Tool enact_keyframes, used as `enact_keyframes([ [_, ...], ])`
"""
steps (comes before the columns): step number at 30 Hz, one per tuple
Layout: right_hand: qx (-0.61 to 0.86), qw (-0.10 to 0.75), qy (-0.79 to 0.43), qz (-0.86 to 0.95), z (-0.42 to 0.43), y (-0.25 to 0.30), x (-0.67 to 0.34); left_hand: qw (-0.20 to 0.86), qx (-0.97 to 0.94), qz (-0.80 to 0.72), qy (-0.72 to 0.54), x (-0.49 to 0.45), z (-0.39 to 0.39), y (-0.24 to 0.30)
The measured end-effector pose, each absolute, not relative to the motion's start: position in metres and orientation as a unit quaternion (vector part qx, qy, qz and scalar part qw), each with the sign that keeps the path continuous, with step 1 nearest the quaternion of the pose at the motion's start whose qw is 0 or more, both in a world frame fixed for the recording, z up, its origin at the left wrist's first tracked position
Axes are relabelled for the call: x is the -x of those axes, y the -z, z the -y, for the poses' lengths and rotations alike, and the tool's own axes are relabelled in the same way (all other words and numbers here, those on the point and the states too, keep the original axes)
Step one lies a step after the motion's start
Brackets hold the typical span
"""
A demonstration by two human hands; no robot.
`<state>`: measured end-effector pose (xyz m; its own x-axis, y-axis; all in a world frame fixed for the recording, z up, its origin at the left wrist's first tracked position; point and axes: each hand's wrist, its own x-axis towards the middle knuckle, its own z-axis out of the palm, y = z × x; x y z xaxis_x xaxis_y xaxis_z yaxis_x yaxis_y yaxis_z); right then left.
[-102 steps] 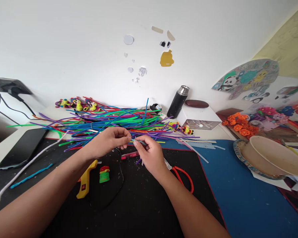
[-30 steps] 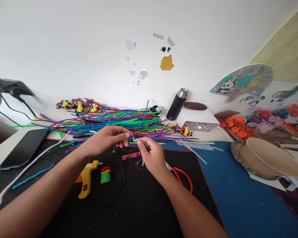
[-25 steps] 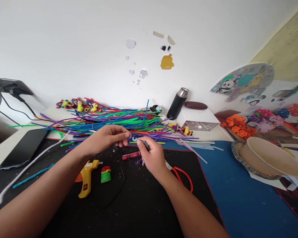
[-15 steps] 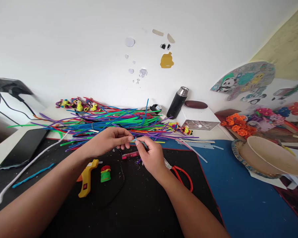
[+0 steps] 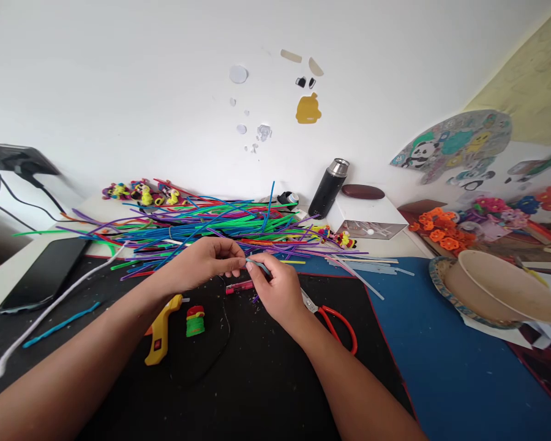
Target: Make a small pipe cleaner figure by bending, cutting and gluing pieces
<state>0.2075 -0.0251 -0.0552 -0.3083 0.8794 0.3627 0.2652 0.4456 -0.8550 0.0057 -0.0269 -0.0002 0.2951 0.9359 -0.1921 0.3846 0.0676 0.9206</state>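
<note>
My left hand (image 5: 202, 262) and my right hand (image 5: 278, 289) meet above the black mat (image 5: 257, 380), fingertips pinched together on a short light-blue pipe cleaner piece (image 5: 258, 264). Each hand grips one end of it. Just behind them lies a big heap of coloured pipe cleaners (image 5: 202, 228). A pink lighter (image 5: 239, 286) lies on the mat under the hands. Red-handled scissors (image 5: 335, 321) lie beside my right wrist.
A yellow glue gun (image 5: 160, 331) and a small green-and-red figure (image 5: 193, 321) lie by my left forearm. At the left are a phone (image 5: 43, 272) and a white pipe cleaner (image 5: 50, 306). A black flask (image 5: 329, 188), a white box (image 5: 371, 220) and paper plates (image 5: 500, 288) stand at the right.
The hands have stayed in place, working the light-blue piece between the fingertips; its curled end seen a second ago is now hidden by the fingers. The view shifted slightly.
</note>
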Motion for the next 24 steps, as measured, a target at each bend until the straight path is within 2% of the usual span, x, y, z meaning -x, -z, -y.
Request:
enact_keyframes([
  [24, 0.406, 0.44, -0.349, 0.721, 0.0251, 0.0538, -0.2087, 0.488, -0.643, -0.528, -0.263, -0.0061, 0.0281, -0.0023],
])
